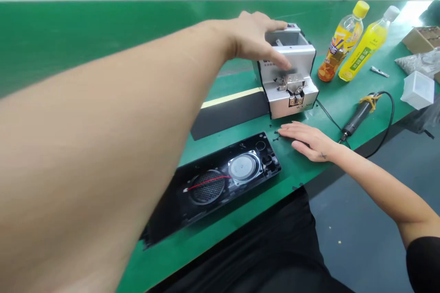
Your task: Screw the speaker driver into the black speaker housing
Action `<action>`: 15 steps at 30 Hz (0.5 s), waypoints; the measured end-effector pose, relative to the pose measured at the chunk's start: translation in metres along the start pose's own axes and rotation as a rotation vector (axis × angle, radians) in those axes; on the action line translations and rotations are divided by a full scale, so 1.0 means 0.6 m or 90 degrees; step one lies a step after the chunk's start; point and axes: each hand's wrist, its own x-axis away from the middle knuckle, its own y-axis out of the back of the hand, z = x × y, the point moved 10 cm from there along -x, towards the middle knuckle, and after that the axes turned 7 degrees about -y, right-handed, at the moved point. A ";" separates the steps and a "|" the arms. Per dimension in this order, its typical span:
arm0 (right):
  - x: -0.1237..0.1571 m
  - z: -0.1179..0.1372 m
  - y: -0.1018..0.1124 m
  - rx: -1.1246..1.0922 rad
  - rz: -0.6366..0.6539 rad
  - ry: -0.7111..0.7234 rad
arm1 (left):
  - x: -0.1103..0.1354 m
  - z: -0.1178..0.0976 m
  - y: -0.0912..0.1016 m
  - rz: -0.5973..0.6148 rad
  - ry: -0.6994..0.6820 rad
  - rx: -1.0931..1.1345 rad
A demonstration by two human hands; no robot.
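My left hand [256,36] reaches far forward and rests on top of a silver screw feeder machine [295,98], fingers spread over its upper edge and holding nothing. My right hand [307,138] lies flat, palm down, on the green table [103,32] just in front of the machine. Its fingertips are beside a few small black screws [276,138]. To the left of that hand lies a long black speaker housing [223,178], open side up, with a round driver, a mesh grille and a red wire visible.
An electric screwdriver [359,113] with a black cable lies right of the machine. Two yellow drink bottles [343,41] [366,48] stand behind it. Further right are a white plastic box [417,89], a plastic bag [417,62] and a cardboard box [421,39]. A black strip [230,114] runs left of the machine.
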 end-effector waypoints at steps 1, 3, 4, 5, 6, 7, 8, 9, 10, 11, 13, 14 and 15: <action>0.001 0.001 0.002 0.004 -0.013 0.007 | 0.003 -0.005 -0.004 -0.004 -0.006 -0.009; 0.001 0.003 0.007 0.005 -0.044 0.029 | 0.008 -0.016 -0.012 -0.020 -0.025 -0.021; 0.001 0.004 0.009 0.005 -0.061 0.040 | 0.012 -0.021 -0.015 -0.036 -0.039 -0.020; 0.000 0.006 0.012 0.006 -0.076 0.049 | 0.014 -0.024 -0.019 -0.051 -0.050 -0.020; -0.001 0.007 0.015 0.007 -0.088 0.056 | 0.017 -0.025 -0.024 -0.063 -0.058 -0.022; -0.003 0.010 0.018 0.010 -0.099 0.060 | 0.019 -0.025 -0.028 -0.073 -0.064 -0.025; -0.004 0.014 0.023 0.014 -0.110 0.065 | 0.021 -0.024 -0.032 -0.081 -0.065 -0.028; -0.004 0.021 0.029 0.016 -0.125 0.071 | 0.022 -0.021 -0.035 -0.085 -0.067 -0.031; -0.002 0.030 0.037 0.018 -0.143 0.080 | 0.023 -0.019 -0.038 -0.086 -0.070 -0.034; 0.001 0.038 0.047 0.021 -0.166 0.085 | 0.023 -0.016 -0.041 -0.086 -0.073 -0.038; 0.013 0.045 0.068 0.036 -0.216 0.065 | 0.022 -0.010 -0.045 -0.087 -0.084 -0.048; 0.020 0.042 0.078 0.049 -0.238 0.040 | 0.021 -0.007 -0.046 -0.091 -0.089 -0.050; 0.028 0.034 0.086 0.066 -0.258 0.005 | 0.020 -0.003 -0.046 -0.097 -0.091 -0.050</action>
